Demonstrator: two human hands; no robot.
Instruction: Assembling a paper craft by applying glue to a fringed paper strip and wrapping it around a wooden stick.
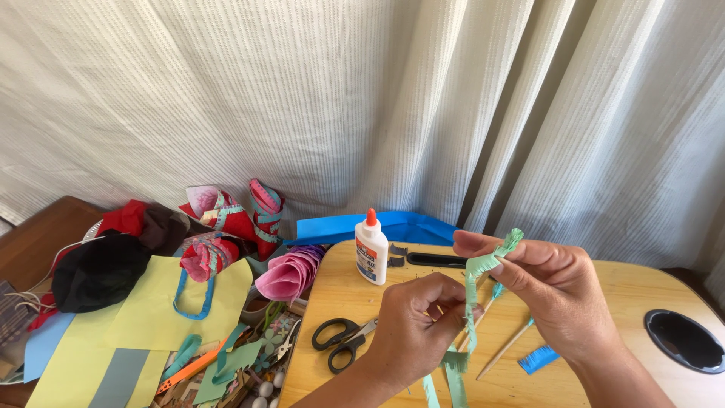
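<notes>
Mid-wrap, by the look of it: left hand point(415, 317) pinches the fringed green paper strip point(474, 291); right hand point(555, 291) grips its upper end, fingers closed. Next move likely calls for steady tension; scissors point(343, 340) and glue bottle point(371, 249) sit near the table's point(627, 295) left edge.

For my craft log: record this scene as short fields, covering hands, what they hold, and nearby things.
left hand: left hand pinches the fringed green paper strip low down
right hand: right hand pinches the same strip near its top
surface: light wooden table
by the hands: black-handled scissors, white glue bottle with orange cap, thin wooden stick, small blue fringed paper piece
left side: yellow paper sheets, pink paper roll
</notes>
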